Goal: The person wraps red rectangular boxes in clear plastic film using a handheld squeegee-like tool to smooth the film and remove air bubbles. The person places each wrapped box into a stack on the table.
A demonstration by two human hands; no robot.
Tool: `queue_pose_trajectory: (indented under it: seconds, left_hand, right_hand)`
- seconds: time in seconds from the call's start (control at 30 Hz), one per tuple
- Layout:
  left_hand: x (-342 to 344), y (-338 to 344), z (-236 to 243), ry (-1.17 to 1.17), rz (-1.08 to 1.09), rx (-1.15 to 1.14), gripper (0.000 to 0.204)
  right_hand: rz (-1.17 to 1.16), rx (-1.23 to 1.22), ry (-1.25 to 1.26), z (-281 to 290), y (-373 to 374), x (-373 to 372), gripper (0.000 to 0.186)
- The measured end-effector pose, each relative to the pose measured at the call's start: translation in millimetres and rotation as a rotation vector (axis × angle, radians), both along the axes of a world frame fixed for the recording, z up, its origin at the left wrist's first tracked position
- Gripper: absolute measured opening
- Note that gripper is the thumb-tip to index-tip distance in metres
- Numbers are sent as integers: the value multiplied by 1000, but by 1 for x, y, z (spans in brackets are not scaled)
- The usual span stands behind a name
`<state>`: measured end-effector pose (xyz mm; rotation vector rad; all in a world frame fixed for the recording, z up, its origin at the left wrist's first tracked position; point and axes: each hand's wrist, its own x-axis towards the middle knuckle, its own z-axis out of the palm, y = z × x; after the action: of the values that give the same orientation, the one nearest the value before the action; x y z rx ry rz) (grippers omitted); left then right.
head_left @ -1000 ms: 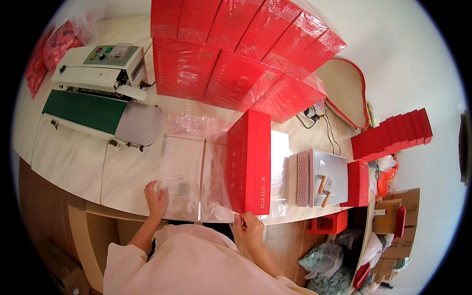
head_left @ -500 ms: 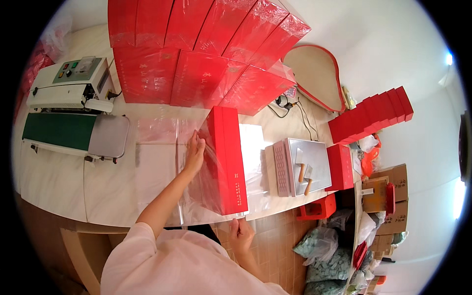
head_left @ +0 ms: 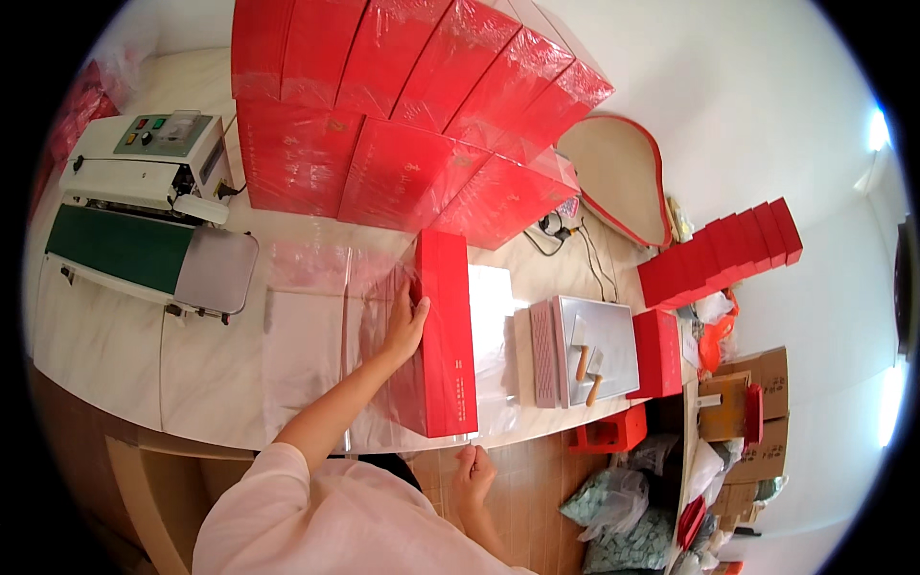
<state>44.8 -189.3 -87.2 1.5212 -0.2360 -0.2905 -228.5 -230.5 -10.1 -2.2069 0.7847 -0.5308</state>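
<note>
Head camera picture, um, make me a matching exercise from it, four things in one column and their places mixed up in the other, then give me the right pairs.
Things
1. Left hand
2. Right hand
3. Wooden-handled tools
4. White machine with a green belt

Places
A. On the left part of the marbled table
B. Just beyond the table's front edge, by the near end of the red box
C. On the flat grey metal top
D. At the left side of that red box

Right pairs: 1-D, 2-B, 3-C, 4-A
</note>
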Motion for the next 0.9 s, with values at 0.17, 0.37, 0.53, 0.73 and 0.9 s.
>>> queue_pose_trajectory:
  seconds: [0.17,0.37,0.53,0.73,0.9]
  left_hand:
    - [7,-12,-12,-26,81,-13,74]
    - [24,-24,-7,7,139,-24,75]
    - [23,-26,-18,-78,170,30,77]
    - [18,-21,-18,-74,160,47,77]
    - [13,-20,-4,-37,152,35,75]
  right_hand:
    - [-52,-51,-36,-7,-27,18,21]
    - [197,-335,31,19,-20,91,28]
    - [199,-491,26,0,-12,121,31]
    - [176,-435,9,-7,-30,158,34]
    - [234,-449,50,-8,-53,233,42]
